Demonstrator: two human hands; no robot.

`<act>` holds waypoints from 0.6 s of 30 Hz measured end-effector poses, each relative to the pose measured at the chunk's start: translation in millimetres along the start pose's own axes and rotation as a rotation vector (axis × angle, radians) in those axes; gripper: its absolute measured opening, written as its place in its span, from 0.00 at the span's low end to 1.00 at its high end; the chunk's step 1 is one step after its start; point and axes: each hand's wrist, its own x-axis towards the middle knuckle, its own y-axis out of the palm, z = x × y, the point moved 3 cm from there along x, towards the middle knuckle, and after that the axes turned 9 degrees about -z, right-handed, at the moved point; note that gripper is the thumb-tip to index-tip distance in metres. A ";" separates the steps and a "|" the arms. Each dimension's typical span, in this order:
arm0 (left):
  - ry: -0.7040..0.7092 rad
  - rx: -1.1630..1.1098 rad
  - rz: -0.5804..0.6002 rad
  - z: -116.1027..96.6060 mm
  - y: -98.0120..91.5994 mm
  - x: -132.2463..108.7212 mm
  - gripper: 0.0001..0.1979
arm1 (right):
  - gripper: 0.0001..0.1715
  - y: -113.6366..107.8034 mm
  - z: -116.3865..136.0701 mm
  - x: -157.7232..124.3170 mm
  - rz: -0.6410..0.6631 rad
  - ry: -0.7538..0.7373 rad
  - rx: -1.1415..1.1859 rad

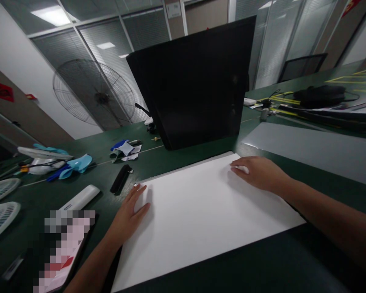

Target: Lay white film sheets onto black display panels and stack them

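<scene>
A large white sheet [198, 219] lies flat on the green table, with a thin grey edge showing beneath its far side. My left hand [131, 213] rests at the sheet's far left corner, fingers spread and thumb apart over the paper. Over the far right corner is my right hand [259, 173]; its fingers are curved, with a small gap between thumb and forefinger. White shows through that gap. Shadows fall on the paper beside both hands. Just beyond my left hand lies a black stapler-like object [121, 180].
A black panel [198, 89] stands upright behind the sheet. A grey board [317, 148] lies to the right. On the left are a white bar-shaped case [81, 198], a partly blurred-out pink-and-white item [64, 248] and light blue pieces [79, 166]. A large fan [93, 91] stands behind.
</scene>
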 end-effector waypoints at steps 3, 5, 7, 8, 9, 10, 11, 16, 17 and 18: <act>0.000 0.046 -0.009 -3.0 0.7 1.4 0.31 | 0.27 2.6 -1.0 0.5 0.007 -0.022 0.059; -0.006 0.063 -0.027 -2.9 1.2 2.0 0.30 | 0.26 3.8 -6.8 1.8 0.003 -0.022 0.093; -0.010 0.070 -0.037 -1.6 1.9 2.2 0.30 | 0.26 5.5 -12.6 3.0 0.010 -0.021 0.132; -0.011 0.071 -0.039 -0.6 2.3 2.2 0.30 | 0.26 6.9 -14.8 3.4 0.013 -0.021 0.153; -0.013 0.073 -0.039 0.4 2.7 2.2 0.30 | 0.27 8.9 -16.4 3.7 0.017 -0.026 0.176; -0.018 0.075 -0.040 1.7 3.1 2.3 0.30 | 0.27 11.4 -17.4 4.0 0.016 -0.038 0.199; -0.024 0.077 -0.041 2.9 3.4 2.3 0.30 | 0.28 14.3 -18.0 4.3 0.012 -0.058 0.221; -0.012 0.080 -0.042 7.6 5.4 2.9 0.29 | 0.29 23.1 -31.6 9.4 -0.021 -0.164 0.238; -0.004 0.082 -0.045 8.1 5.8 2.9 0.29 | 0.29 21.2 -41.2 11.6 -0.046 -0.146 0.192; 0.000 0.086 -0.049 8.5 6.2 2.9 0.29 | 0.29 18.0 -54.0 13.8 -0.081 -0.109 0.131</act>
